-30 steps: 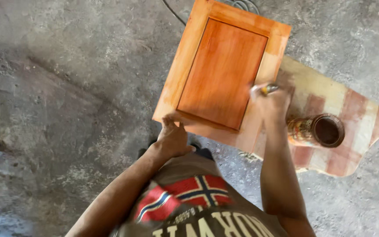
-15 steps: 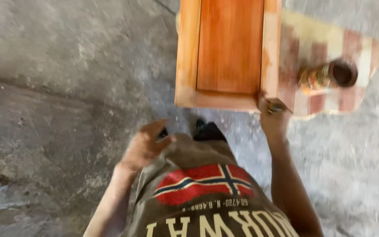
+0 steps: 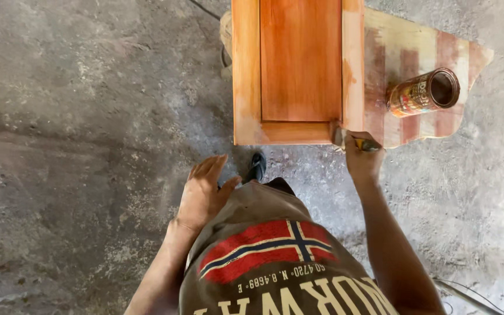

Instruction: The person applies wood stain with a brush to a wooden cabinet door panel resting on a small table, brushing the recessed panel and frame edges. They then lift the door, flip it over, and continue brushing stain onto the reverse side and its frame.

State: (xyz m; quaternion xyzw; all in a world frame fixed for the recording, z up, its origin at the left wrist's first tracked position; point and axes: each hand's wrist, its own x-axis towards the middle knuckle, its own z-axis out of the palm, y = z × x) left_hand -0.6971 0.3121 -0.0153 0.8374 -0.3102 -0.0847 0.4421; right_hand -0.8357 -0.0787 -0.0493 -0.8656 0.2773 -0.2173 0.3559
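Below, right hand (image 3: pixel 361 157) closed around a small brush (image 3: pixel 354 142), gripped by its yellowish handle at the near right corner of an orange-stained wooden cabinet door (image 3: pixel 298 70); brush head touching the door's lower right corner, bristles largely hidden by the thumb. Door lying flat, panel side up: raised rectangular centre panel, darker orange, inside a lighter frame with paler, patchy areas along the right stile and the near left corner. Door resting on a stained board (image 3: pixel 415 52) serving as the bench, marked with alternating reddish and pale stripes, projecting to the right of the door. On that board, well to the right of the door and apart from it: an open can (image 3: pixel 426 92), tilted on its side, mouth facing right and up, dark inside. Can beyond the right hand, not touched by it. Left hand (image 3: pixel 202 189) open, fingers extended and loosely together, palm down, holding nothing, hanging free over the concrete floor (image 3: pixel 77 116) and just beside the front of the shirt, clear of the door's near edge. Shirt (image 3: pixel 275 262) olive-brown with a red, white and blue cross emblem across the front. Dark shoe (image 3: pixel 256 166) visible on the floor between the left hand and the door's near edge. Floor grey, rough and blotched.
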